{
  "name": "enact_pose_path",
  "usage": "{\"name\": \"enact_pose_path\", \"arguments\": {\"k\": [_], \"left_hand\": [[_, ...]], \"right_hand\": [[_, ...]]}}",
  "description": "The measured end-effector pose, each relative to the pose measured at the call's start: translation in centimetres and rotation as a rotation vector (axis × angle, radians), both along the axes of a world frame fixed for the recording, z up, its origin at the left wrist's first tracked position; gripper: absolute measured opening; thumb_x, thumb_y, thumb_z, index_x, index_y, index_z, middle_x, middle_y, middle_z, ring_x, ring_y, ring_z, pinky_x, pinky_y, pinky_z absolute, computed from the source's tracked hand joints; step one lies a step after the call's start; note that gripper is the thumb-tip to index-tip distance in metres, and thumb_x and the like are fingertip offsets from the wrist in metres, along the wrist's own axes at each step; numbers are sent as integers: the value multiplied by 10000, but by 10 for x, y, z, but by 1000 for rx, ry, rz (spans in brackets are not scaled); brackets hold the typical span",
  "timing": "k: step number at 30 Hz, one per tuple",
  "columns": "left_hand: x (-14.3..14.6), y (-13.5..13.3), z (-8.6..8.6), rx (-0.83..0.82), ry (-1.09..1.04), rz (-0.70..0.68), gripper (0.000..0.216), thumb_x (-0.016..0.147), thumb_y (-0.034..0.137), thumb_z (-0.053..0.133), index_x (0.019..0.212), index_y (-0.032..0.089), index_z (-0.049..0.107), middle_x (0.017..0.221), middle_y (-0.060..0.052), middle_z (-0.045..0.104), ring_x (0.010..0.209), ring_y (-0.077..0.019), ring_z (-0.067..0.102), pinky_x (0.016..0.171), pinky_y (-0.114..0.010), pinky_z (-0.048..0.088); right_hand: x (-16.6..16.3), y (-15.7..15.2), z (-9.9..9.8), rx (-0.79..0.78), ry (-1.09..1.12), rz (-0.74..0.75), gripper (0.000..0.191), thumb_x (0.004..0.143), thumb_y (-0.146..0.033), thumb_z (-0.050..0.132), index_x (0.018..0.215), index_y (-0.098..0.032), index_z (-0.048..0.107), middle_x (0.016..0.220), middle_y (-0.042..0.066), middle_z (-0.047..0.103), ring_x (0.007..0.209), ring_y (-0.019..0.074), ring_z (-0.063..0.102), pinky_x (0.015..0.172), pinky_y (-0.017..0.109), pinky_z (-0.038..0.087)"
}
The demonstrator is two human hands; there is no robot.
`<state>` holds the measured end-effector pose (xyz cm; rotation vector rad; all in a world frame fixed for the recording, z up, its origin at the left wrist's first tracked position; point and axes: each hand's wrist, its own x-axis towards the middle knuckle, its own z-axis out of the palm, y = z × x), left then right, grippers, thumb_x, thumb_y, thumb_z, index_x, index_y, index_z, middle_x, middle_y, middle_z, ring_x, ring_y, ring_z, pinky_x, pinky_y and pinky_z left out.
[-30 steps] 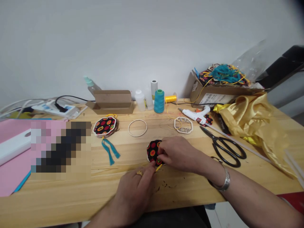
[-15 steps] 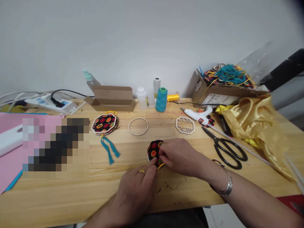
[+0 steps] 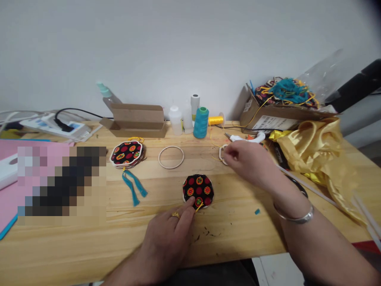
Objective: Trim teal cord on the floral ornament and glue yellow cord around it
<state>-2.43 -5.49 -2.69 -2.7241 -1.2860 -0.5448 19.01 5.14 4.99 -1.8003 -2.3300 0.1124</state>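
Note:
A round black fabric piece (image 3: 199, 190) with red and orange flowers lies flat on the wooden table (image 3: 89, 238), a short yellow cord at its near edge. My left hand (image 3: 169, 234), with a gold ring, presses a fingertip on that near edge, the other fingers curled. My right hand (image 3: 248, 161), with a silver bangle on the wrist, is farther back and to the right, its fingers closed on the pale wooden lattice frame (image 3: 222, 153), which it mostly covers.
A stack of finished flower pieces (image 3: 127, 153) with teal tassels (image 3: 135, 188) lies left, a wooden ring (image 3: 171, 157) behind. Thread spools (image 3: 201, 122), bottles, a cardboard holder (image 3: 135, 119), a glue gun (image 3: 248, 138), gold satin (image 3: 320, 153) and a box (image 3: 276, 115) line the back and right. Scissors are partly hidden by my right forearm.
My right hand has left the round fabric piece and moved back and right onto the lattice frame. The fabric piece now lies fully uncovered; my left hand has stayed at its edge.

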Motion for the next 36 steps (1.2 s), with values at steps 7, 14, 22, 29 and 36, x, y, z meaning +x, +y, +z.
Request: {"name": "enact_pose_path", "arguments": {"k": [7,14,22,29,36], "left_hand": [[-4,-3,-1,38,-93,12,296,767,58,397,1019,116,541,974,-136,705,697,-196,690,577,-282,550],[-9,-7,-3,80,-150,223,269,805,132,447,1058,131,540,819,-89,734,671,-193,689,615,-273,543],[-7,-3,-2,72,-157,63,307,795,105,420,1079,138,532,888,-89,729,740,-186,688,622,-267,550],[-5,-3,1,92,-184,88,265,794,99,412,1023,140,538,860,-88,732,731,-197,690,607,-286,556],[-9,-2,-3,117,-205,122,211,799,142,414,960,141,550,752,-67,732,613,-186,682,521,-269,541]], "right_hand": [[15,11,-13,295,-13,-88,305,818,-142,421,1074,-182,583,1167,133,495,946,249,521,637,320,423],[-11,-2,-27,-52,209,583,413,764,-204,602,1162,-151,504,1080,79,574,1020,216,446,897,373,387],[-20,4,-44,69,-57,502,133,818,-104,484,837,-158,604,915,80,585,892,200,454,762,315,395],[3,19,-38,288,-184,12,225,828,-82,376,916,-122,579,873,130,557,790,227,477,638,327,366],[11,21,-34,411,15,-32,382,773,-39,377,1100,-122,555,1104,135,559,973,263,480,778,372,402]]}}
